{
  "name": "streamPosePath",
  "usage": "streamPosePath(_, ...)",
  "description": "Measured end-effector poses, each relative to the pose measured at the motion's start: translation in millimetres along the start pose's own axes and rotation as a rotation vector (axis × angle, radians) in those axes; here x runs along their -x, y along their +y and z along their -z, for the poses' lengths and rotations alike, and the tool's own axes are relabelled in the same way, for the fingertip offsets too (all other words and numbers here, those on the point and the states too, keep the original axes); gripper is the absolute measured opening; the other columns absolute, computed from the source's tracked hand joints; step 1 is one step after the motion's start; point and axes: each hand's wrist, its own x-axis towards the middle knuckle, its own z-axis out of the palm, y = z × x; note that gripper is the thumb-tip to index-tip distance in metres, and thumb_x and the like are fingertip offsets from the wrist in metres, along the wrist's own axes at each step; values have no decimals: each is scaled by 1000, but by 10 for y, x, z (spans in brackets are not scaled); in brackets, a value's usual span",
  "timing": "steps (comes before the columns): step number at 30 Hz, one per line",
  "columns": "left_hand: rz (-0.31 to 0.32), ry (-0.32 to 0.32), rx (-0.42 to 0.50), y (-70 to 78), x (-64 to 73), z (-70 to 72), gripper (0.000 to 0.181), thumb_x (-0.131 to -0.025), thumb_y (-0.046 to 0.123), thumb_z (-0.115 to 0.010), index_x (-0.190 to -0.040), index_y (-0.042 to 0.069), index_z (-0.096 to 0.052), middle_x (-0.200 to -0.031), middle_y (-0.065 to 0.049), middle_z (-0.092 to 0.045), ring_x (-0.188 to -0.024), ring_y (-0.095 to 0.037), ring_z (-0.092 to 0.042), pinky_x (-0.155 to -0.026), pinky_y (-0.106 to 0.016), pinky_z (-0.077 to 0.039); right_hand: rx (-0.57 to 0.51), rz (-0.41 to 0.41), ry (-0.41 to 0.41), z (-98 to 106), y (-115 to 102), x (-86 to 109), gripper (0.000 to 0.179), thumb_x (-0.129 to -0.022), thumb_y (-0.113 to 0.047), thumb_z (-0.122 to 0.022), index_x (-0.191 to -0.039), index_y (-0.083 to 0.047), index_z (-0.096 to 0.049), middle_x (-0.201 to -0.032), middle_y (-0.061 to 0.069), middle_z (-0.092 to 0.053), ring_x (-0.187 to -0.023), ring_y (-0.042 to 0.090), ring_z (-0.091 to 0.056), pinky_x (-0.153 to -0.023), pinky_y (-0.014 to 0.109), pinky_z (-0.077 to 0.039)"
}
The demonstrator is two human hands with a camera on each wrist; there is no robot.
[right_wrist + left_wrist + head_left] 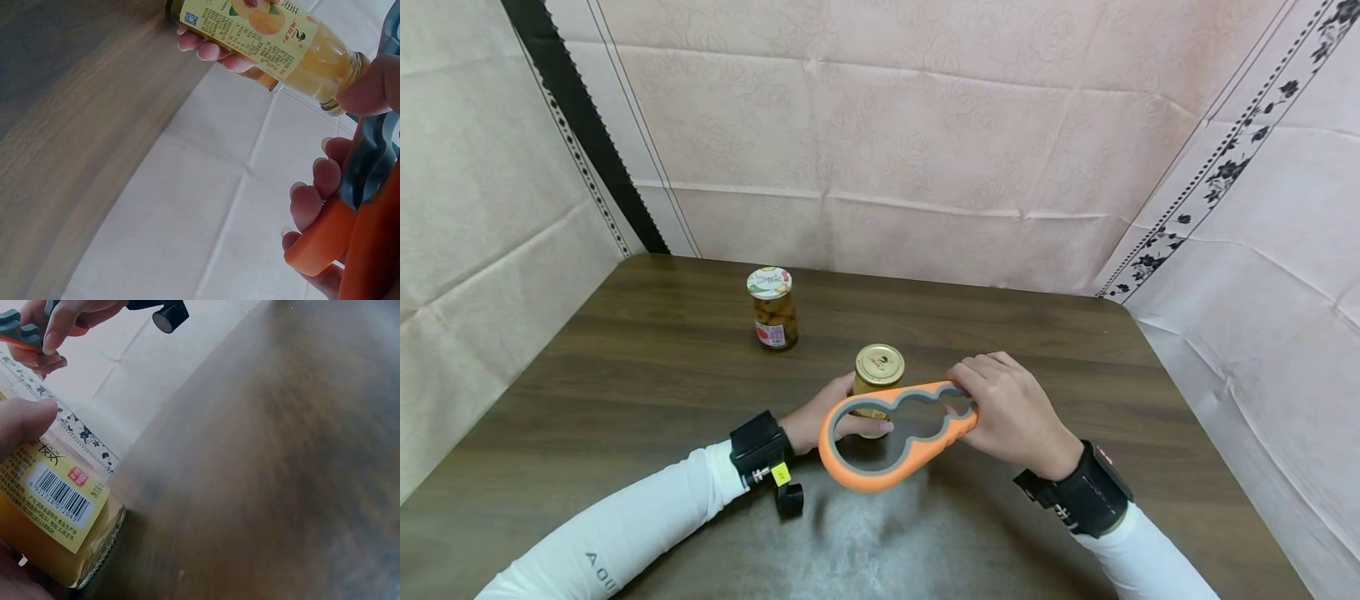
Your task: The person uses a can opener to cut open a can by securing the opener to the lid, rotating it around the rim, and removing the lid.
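Observation:
My left hand (820,417) grips a glass jar (878,367) with a gold lid, upright at the middle of the table. In the left wrist view, the jar's yellow label (59,497) shows a barcode, and a thumb lies over its upper part. Peaches are printed on the label of this jar (265,28) in the right wrist view. My right hand (1018,421) holds an orange and grey jar opener (859,481) by its narrower end. The opener's wide loop overlaps the jar's lower part and left thumb in the head view, below the lid.
A second jar (772,310), with a white patterned lid and brown contents, stands farther back to the left. Dark wood-grain tabletop (662,358) extends around the hands. Pale patterned cloth (910,142) hangs behind the table and along both sides.

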Motion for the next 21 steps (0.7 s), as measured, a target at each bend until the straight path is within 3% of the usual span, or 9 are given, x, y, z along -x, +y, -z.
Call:
streamPosePath(6,-4,-16,-5,-1,9,-20,53,-88,21,-80,-135,21,-55,-122,-9,-67,-107,-21,-62,-95,-38,-51,-8,-4,5,20,-15,-10,17,-76,-17,-72,-90,-15,-64,-79,-5,-61,-78,14,-60,-84,36,-51)
streamPosePath(14,10,-46,16,-23,3,-39,64,-87,23,-82,-143,28,-50,-136,-1,-62,-124,-18,-57,-108,-42,-46,-10,-16,10,34,-31,-26,18,-75,-18,-74,-91,-14,-66,-81,-3,-64,-82,16,-62,-85,37,-52)
streamPosePath(21,-18,-61,1,-10,8,-71,60,-89,20,-80,-142,23,-52,-137,-8,-61,-123,-19,-58,-109,-42,-46,-2,-14,12,50,-42,-37,20,-74,-18,-75,-92,-13,-66,-81,-3,-64,-81,17,-62,-84,37,-52)
